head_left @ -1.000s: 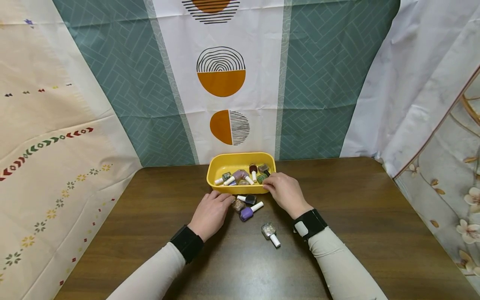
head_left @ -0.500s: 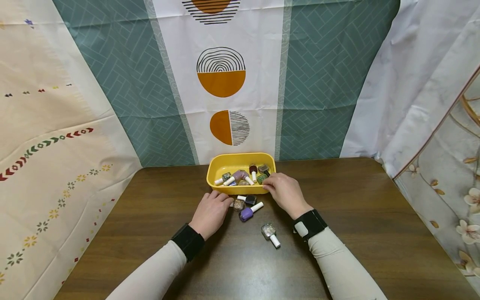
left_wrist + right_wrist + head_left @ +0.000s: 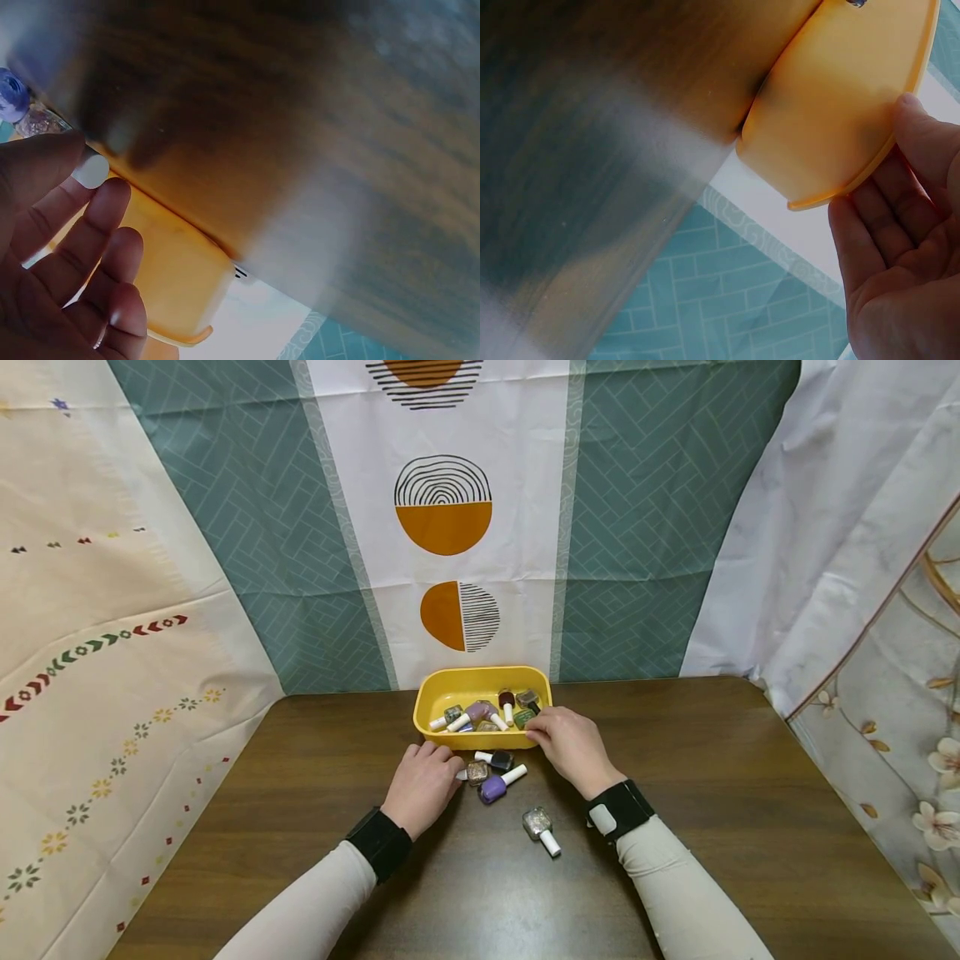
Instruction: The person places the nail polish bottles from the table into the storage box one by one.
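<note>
My left hand is in front of the yellow bin, its thumb and forefinger pinching the white cap of a brown glitter nail polish bottle that lies on the table. My right hand grips the front right rim of the yellow bin, thumb on one side and fingers under the lip. Beside the glitter bottle lie a black nail polish bottle and a purple one, both with white caps. Nearer the front is a silver glitter nail polish bottle.
The bin holds several nail polish bottles, among them a mauve one, a dark red one and a green one. A patterned cloth hangs behind the wooden table.
The left hand has drawn slightly left, and the brown glitter bottle has turned so its white cap points toward that hand. The right hand and the bin stay put.
</note>
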`<state>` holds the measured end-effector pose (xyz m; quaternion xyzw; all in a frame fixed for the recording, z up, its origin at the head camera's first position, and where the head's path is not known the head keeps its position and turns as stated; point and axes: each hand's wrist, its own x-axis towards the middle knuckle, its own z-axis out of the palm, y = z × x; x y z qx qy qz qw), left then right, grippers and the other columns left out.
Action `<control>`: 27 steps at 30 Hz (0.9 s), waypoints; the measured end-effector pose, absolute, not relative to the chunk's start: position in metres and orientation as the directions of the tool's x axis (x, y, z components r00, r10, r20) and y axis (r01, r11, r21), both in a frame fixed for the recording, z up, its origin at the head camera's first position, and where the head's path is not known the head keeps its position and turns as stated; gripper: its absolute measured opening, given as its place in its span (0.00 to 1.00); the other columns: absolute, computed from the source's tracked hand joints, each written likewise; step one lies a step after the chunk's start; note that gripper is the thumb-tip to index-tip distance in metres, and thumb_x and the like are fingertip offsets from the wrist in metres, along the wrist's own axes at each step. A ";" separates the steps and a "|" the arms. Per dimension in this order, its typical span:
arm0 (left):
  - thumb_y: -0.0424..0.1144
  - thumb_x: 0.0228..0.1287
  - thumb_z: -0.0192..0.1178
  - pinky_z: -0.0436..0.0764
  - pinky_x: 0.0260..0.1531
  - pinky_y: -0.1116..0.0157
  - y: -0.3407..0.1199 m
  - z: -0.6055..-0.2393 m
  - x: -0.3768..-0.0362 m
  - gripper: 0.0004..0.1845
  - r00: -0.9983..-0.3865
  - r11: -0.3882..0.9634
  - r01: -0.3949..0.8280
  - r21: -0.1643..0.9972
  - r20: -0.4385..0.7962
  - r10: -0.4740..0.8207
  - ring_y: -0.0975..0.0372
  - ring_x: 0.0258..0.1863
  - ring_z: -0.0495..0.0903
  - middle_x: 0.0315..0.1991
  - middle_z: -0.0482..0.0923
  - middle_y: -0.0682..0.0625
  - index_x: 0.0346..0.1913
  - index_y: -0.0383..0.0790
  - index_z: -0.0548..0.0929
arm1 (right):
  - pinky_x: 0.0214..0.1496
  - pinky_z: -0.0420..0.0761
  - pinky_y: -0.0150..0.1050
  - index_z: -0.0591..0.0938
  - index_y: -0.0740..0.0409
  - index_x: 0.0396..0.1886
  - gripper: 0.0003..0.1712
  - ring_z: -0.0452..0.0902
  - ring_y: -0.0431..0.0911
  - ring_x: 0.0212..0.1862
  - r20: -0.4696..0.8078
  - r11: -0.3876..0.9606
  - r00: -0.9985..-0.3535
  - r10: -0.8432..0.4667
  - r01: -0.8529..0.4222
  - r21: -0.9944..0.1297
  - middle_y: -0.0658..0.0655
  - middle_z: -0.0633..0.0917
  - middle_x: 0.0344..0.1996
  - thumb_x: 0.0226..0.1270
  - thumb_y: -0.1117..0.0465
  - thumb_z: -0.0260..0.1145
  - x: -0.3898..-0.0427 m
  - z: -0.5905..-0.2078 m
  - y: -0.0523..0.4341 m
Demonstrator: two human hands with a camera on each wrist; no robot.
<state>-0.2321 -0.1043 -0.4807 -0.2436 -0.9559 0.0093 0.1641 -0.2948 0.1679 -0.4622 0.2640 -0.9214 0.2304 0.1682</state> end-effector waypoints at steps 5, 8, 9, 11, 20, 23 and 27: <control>0.43 0.66 0.82 0.76 0.46 0.55 -0.104 -0.480 -0.231 0.12 -0.834 0.884 0.458 -0.091 0.301 0.463 0.53 0.45 0.82 0.40 0.87 0.50 0.47 0.45 0.93 | 0.48 0.87 0.50 0.95 0.55 0.44 0.04 0.86 0.49 0.43 0.432 0.756 -0.805 -0.408 -0.562 -0.334 0.51 0.90 0.37 0.75 0.60 0.77 -0.295 -0.462 0.167; 0.44 0.65 0.83 0.76 0.46 0.55 -0.104 -0.480 -0.230 0.12 -0.835 0.884 0.458 -0.090 0.297 0.463 0.54 0.44 0.82 0.39 0.88 0.51 0.47 0.45 0.93 | 0.47 0.87 0.50 0.95 0.55 0.44 0.04 0.86 0.49 0.43 0.436 0.755 -0.802 -0.407 -0.565 -0.334 0.51 0.90 0.37 0.75 0.60 0.77 -0.294 -0.462 0.168; 0.44 0.65 0.83 0.76 0.46 0.55 -0.104 -0.480 -0.230 0.12 -0.835 0.884 0.460 -0.089 0.296 0.464 0.54 0.43 0.82 0.38 0.88 0.50 0.47 0.44 0.93 | 0.47 0.87 0.50 0.95 0.55 0.43 0.04 0.86 0.49 0.43 0.438 0.754 -0.802 -0.407 -0.565 -0.335 0.51 0.89 0.37 0.75 0.61 0.78 -0.294 -0.462 0.168; 0.44 0.65 0.83 0.77 0.46 0.56 -0.104 -0.480 -0.230 0.12 -0.832 0.882 0.463 -0.090 0.299 0.467 0.54 0.43 0.82 0.38 0.88 0.51 0.46 0.44 0.93 | 0.47 0.87 0.50 0.95 0.55 0.43 0.04 0.86 0.49 0.43 0.440 0.754 -0.801 -0.405 -0.565 -0.335 0.51 0.90 0.37 0.75 0.61 0.78 -0.294 -0.461 0.168; 0.43 0.65 0.82 0.77 0.45 0.56 -0.105 -0.478 -0.227 0.12 -0.829 0.879 0.465 -0.103 0.298 0.473 0.53 0.41 0.82 0.38 0.88 0.49 0.44 0.43 0.92 | 0.48 0.87 0.50 0.95 0.56 0.44 0.04 0.87 0.50 0.44 0.437 0.751 -0.802 -0.407 -0.566 -0.340 0.52 0.90 0.37 0.74 0.61 0.78 -0.294 -0.460 0.167; 0.43 0.66 0.82 0.77 0.45 0.55 -0.105 -0.477 -0.226 0.12 -0.825 0.878 0.467 -0.108 0.305 0.476 0.53 0.41 0.82 0.37 0.88 0.49 0.44 0.42 0.91 | 0.48 0.87 0.50 0.95 0.55 0.44 0.04 0.87 0.50 0.44 0.440 0.751 -0.801 -0.406 -0.567 -0.339 0.52 0.90 0.38 0.75 0.61 0.78 -0.294 -0.460 0.167; 0.43 0.67 0.81 0.78 0.46 0.55 -0.106 -0.476 -0.224 0.11 -0.823 0.877 0.467 -0.111 0.307 0.477 0.53 0.41 0.82 0.37 0.87 0.49 0.44 0.42 0.91 | 0.48 0.87 0.50 0.95 0.55 0.44 0.04 0.87 0.50 0.44 0.446 0.749 -0.797 -0.407 -0.571 -0.336 0.52 0.90 0.38 0.75 0.61 0.78 -0.294 -0.461 0.168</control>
